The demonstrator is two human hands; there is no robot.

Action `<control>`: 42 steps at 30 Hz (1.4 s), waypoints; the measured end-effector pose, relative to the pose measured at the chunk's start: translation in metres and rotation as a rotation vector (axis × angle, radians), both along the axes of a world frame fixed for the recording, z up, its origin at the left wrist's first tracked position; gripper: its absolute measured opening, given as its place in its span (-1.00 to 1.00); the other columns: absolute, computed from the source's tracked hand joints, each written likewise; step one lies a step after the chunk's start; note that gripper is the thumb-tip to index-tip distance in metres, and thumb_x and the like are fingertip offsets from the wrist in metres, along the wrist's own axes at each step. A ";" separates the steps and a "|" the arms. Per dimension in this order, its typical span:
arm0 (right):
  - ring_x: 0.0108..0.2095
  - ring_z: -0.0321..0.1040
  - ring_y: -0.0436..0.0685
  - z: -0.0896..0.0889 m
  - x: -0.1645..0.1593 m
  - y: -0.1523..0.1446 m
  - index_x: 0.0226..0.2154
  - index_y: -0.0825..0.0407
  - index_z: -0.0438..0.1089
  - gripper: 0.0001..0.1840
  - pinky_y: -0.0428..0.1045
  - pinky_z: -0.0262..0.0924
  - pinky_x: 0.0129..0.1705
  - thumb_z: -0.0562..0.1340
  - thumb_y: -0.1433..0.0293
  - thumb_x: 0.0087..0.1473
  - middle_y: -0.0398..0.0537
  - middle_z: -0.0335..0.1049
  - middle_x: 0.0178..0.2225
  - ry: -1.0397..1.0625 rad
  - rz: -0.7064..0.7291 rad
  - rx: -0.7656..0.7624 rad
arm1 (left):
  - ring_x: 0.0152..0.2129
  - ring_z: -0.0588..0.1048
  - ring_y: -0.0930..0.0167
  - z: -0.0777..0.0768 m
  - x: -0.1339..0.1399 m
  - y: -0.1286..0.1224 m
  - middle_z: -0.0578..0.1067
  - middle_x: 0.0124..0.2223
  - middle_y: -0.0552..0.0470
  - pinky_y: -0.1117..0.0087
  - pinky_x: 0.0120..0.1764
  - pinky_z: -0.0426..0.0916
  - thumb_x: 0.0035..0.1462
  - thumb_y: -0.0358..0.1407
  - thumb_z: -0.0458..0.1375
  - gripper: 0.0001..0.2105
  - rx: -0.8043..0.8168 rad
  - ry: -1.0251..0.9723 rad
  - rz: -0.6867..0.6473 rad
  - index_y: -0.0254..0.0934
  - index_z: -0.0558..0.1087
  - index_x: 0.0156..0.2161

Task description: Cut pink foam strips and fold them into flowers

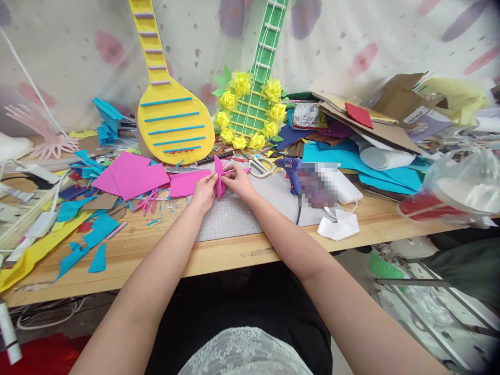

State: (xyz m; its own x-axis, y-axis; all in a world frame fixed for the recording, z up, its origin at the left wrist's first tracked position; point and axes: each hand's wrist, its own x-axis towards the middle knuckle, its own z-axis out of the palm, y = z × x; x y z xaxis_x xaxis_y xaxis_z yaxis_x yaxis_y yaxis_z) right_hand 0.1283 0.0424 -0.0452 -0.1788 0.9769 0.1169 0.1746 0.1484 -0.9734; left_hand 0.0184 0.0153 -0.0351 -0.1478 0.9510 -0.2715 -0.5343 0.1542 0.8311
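Note:
A piece of magenta craft paper [219, 167] stands upright between my two hands, over the grey gridded cutting mat [230, 224]. My left hand [206, 190] pinches its left side. On its right side my right hand [237, 182] grips it with the fingertips. Just left of my left hand lies a flat magenta sheet [187, 182], with larger magenta sheets [130, 175] farther left. White-handled scissors [261, 167] rest behind my right hand. To their right is a blue glue gun [291, 174].
Behind stand a yellow paper instrument [175, 122] and a green one [250, 112] ringed with yellow flowers. Blue scraps [97, 232] litter the left. Stacked cardboard and blue sheets [332, 156] fill the right, beside a plastic-wrapped tub [449, 198]. A white scrap [339, 225] lies near the front edge.

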 end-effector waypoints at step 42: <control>-0.64 0.07 -0.13 0.021 0.028 0.008 -0.43 0.05 0.26 -0.59 -0.15 -0.08 -0.59 0.33 0.09 -0.19 -0.30 0.20 -0.65 0.147 0.132 -0.136 | -0.48 0.55 0.45 0.011 -0.001 -0.005 0.58 -0.35 -0.04 0.40 -0.29 0.45 0.06 -0.47 0.16 -0.86 0.055 0.318 -0.287 -0.36 0.51 -0.25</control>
State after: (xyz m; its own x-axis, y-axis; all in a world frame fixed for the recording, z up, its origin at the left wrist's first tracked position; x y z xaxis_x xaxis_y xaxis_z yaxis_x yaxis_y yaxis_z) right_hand 0.1558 0.0502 -0.0241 -0.2964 0.9549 0.0198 0.0175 0.0262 -0.9995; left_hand 0.0169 0.0102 -0.0243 0.0564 0.9776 -0.2030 -0.1921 0.2101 0.9586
